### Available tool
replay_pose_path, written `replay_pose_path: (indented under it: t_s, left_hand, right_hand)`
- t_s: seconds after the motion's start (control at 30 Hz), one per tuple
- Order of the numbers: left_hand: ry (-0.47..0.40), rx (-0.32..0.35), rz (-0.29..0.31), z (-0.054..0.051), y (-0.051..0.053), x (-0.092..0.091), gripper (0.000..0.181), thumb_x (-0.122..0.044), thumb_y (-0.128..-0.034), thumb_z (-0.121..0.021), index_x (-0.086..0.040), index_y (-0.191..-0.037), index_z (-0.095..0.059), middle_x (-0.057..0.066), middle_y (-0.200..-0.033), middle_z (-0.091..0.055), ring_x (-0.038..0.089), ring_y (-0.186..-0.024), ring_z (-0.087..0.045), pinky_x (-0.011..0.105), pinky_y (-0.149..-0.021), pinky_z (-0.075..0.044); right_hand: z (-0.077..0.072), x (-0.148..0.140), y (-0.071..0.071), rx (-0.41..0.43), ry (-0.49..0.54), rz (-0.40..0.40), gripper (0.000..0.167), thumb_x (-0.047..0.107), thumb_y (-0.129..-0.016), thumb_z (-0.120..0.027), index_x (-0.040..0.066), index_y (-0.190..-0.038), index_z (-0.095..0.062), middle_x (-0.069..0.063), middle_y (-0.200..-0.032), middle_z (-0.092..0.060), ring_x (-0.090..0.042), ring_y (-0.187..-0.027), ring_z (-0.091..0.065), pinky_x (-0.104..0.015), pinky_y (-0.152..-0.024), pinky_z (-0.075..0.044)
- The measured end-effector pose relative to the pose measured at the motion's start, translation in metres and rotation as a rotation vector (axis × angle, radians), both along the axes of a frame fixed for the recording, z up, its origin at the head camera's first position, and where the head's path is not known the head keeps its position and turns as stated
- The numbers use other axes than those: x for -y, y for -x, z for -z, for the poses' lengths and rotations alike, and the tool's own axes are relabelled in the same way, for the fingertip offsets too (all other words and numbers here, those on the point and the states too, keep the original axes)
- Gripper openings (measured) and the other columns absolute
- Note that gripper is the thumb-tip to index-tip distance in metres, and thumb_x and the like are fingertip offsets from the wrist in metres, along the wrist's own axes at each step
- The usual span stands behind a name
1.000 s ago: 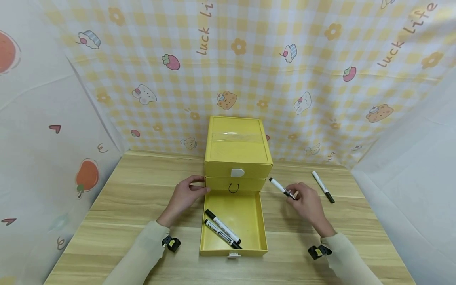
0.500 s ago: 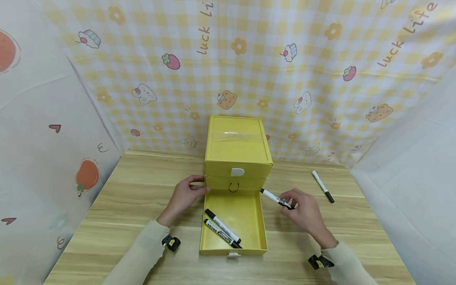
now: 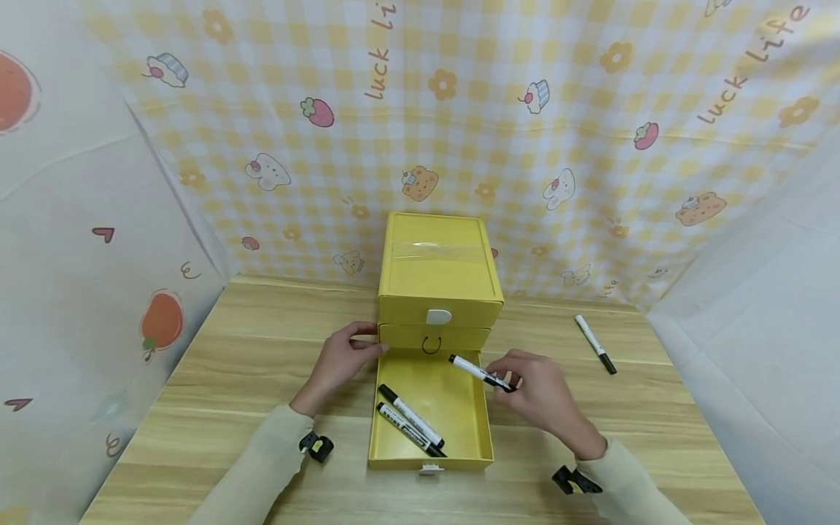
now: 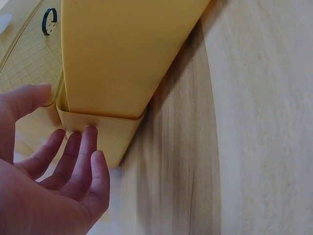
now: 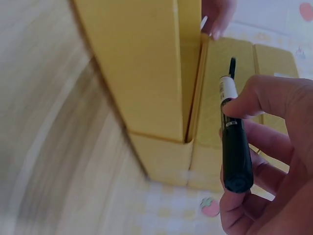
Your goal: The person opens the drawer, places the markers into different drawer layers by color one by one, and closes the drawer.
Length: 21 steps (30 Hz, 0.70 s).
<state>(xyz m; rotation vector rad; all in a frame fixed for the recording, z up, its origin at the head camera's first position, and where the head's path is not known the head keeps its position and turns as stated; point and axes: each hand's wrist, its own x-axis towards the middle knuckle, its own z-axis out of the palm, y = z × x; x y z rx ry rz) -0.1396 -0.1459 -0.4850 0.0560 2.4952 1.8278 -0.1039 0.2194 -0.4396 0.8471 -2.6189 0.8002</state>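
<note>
A yellow drawer box (image 3: 441, 257) stands on the table, its bottom drawer (image 3: 467, 405) pulled out toward me. Two whiteboard markers lie slanted in that drawer: an upper marker (image 3: 412, 415) and a lower marker (image 3: 402, 429). My right hand (image 3: 538, 386) pinches a white marker (image 3: 469, 367) by its black-capped end; its other end reaches over the drawer's right wall. In the right wrist view the thumb and fingers hold this marker (image 5: 236, 147). My left hand (image 3: 341, 364) touches the box's left front corner. The left wrist view shows the thumb at the front and fairly straight fingers against the side.
Another white marker (image 3: 595, 344) with a black cap lies on the wooden table (image 3: 262, 321) to the right. A black loop handle (image 3: 431, 345) sits on the middle drawer front, a white tab (image 3: 438, 316) on the top one. Behind hangs a checked curtain (image 3: 367, 160).
My right hand has moved left and slightly toward me, bringing its marker from the table's right side to over the drawer. The left hand stays at the box's corner.
</note>
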Motion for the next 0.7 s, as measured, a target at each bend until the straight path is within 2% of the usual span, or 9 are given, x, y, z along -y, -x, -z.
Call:
replay_pose_path:
  t_s: [0.27,0.4,0.57,0.7]
  left_hand:
    - [0.004,0.001,-0.005,0.0,0.0,-0.001,0.05,-0.022,-0.1006,-0.083,0.001,-0.142,-0.068,0.02,-0.142,-0.07,0.034,-0.118,-0.076,0.045,-0.093,-0.063]
    - [0.003,0.005,-0.002,0.0,0.0,-0.001,0.05,-0.022,-0.1005,-0.083,0.001,-0.142,-0.067,0.02,-0.142,-0.07,0.034,-0.118,-0.076,0.045,-0.094,-0.063]
    - [0.004,0.006,-0.001,0.0,0.0,-0.001,0.051,-0.022,-0.1004,-0.083,0.001,-0.142,-0.067,0.02,-0.142,-0.069,0.034,-0.118,-0.076,0.045,-0.093,-0.063]
    - [0.005,0.005,-0.001,0.0,0.001,-0.001,0.05,-0.022,-0.1005,-0.083,0.001,-0.142,-0.067,0.02,-0.142,-0.069,0.034,-0.118,-0.076,0.045,-0.093,-0.063]
  right_hand:
    - [-0.009,0.027,0.005,0.046,-0.081,-0.09,0.019,0.004,-0.078,-0.082,0.012,-0.095,-0.087,0.006,-0.084,-0.074,0.003,-0.064,-0.063,-0.02,-0.055,-0.05]
    - [-0.011,0.041,0.008,0.038,-0.132,-0.132,0.017,0.006,-0.079,-0.083,0.012,-0.095,-0.087,0.006,-0.084,-0.075,0.002,-0.065,-0.064,-0.019,-0.057,-0.05]
    - [-0.013,0.058,0.012,0.011,-0.188,-0.185,0.018,0.007,-0.079,-0.083,0.012,-0.095,-0.088,0.006,-0.082,-0.076,0.0,-0.065,-0.061,-0.02,-0.058,-0.047]
    - [-0.016,0.071,0.014,0.048,-0.242,-0.214,0.016,0.007,-0.079,-0.082,0.01,-0.094,-0.087,0.004,-0.081,-0.077,0.0,-0.061,-0.054,-0.019,-0.053,-0.043]
